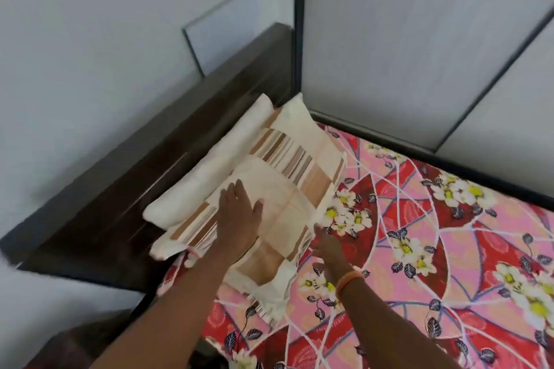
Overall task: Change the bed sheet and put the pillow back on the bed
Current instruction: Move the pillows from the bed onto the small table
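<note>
The pillow, striped and cream, lies at the far-left end of the bed against the dark headboard, resting partly on a plain white pillow that sits between it and the headboard. Its long axis runs from the near left to the far right, along the headboard. Under it the red and pink floral sheet is spread over the mattress and looks fairly flat, so the sheet change appears done and the pillow step is being finished.

The left hand lies flat on the pillow's upper face, toward its near-left half, with the fingers straight and slightly spread, pointing toward the headboard. It presses or smooths and does not clasp anything. The right hand is at the pillow's right-hand long edge, where the pillowcase meets the sheet. Its fingers reach toward that edge and seem to touch it, but blur makes it impossible to tell whether they pinch the cloth or only rest there.

So the pillow lies ahead of and between both hands. The left hand is the one over its bulk, and the right is beside it. Any final nudge would likely push the pillow away from the person toward the headboard, square to the long axis. The loose near end of the case hangs slack and may need tucking.
</note>
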The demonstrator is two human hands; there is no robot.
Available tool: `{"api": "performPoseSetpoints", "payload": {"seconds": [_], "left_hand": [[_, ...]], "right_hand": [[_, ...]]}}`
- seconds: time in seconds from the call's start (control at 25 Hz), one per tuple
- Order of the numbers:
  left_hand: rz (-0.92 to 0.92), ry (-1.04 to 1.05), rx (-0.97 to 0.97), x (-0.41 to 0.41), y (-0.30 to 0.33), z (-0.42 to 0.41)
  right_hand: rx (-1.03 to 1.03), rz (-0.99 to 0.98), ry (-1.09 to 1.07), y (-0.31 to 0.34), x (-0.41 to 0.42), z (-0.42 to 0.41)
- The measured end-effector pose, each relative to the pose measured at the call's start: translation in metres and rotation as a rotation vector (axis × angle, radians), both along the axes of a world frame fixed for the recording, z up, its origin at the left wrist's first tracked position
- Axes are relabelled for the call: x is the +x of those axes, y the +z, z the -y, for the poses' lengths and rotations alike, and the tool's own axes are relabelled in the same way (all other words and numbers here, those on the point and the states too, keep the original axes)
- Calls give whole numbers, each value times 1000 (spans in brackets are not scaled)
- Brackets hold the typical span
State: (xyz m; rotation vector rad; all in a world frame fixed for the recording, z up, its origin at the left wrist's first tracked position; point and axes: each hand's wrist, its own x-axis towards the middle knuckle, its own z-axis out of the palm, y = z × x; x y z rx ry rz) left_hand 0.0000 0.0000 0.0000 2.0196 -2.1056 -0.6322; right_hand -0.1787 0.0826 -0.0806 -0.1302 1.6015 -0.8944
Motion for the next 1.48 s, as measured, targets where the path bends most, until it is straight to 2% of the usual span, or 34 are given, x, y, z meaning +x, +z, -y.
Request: {"api": "performPoseSetpoints", "payload": {"seconds": [0.08,0.16,0.32,0.44,0.52,0.68,0.8,1.04,1.28,1.48], "left_hand": [[70,-57,4,12,-36,50],[51,-16,62,27,-72,92],[29,-26,29,36,-117,117],[22,33,78,35,-117,130],[-17,35,120,25,-100,127],[-167,-3,231,-10,-55,88],[-276,-87,265,-60,-8,24],[-369,-358,239,-164,64,-163],[-495,-676,211,-275,117,-410],[-572,-913,249,-363,146,-596]], "right_hand": [[23,-10,-105,-44,15,36],[58,7,-202,-89,28,68],[99,26,-478,-160,32,99],[55,75,-515,-158,25,101],[22,51,-508,-135,11,88],[-43,-133,-537,-57,-34,42],[-8,-334,-598,7,-76,-37],[-27,-412,-882,89,-130,-285],[-78,-539,-1173,156,-179,-563],[-94,-657,-1424,192,-209,-761]]}}
